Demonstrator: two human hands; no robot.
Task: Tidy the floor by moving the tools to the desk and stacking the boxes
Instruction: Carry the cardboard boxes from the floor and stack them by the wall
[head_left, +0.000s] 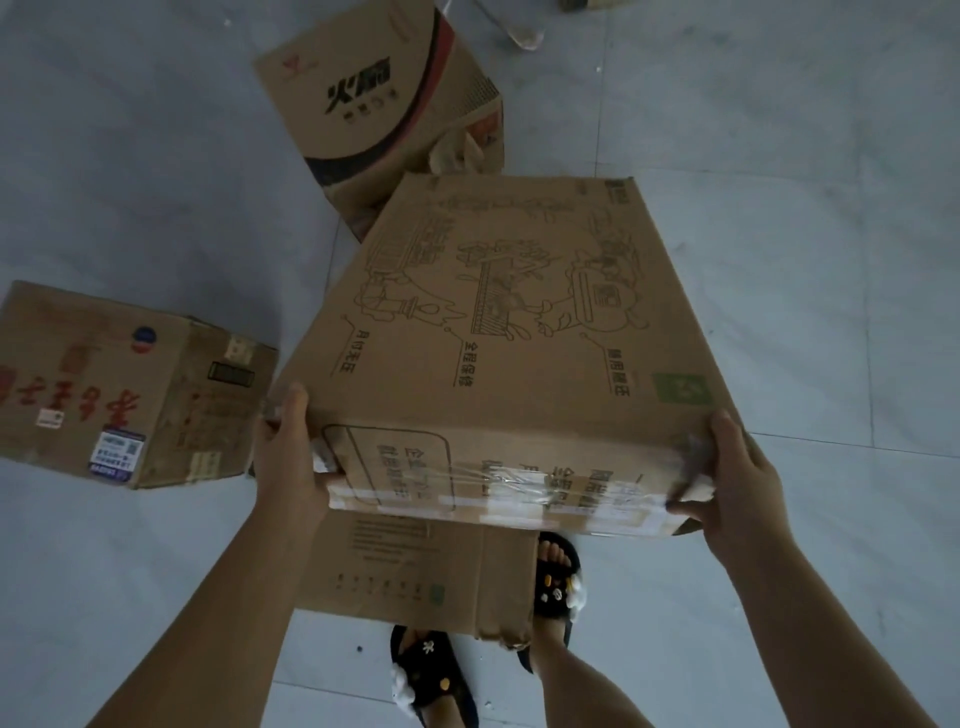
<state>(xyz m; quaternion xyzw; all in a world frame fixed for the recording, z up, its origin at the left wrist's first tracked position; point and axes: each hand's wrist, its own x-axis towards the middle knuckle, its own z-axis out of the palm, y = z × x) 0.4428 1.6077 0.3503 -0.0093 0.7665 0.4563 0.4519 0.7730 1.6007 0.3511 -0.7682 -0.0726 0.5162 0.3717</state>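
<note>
I hold a large brown cardboard box (509, 332) with line drawings printed on its top, lifted above the floor. My left hand (291, 457) grips its near left corner, thumb on top. My right hand (737, 478) grips its near right corner over the clear tape. Directly under it a second cardboard box (415, 577) shows, its top hidden by the held box. A box with red lettering and stickers (119, 384) lies on the floor to the left. Another box with black lettering (374, 98) stands behind, tilted, with a flap open. No tools are in view.
The floor is pale grey tile (805, 260). My feet in black sandals (431, 675) stand close behind the lower box. A pale object shows at the top edge (524, 31); I cannot tell what it is.
</note>
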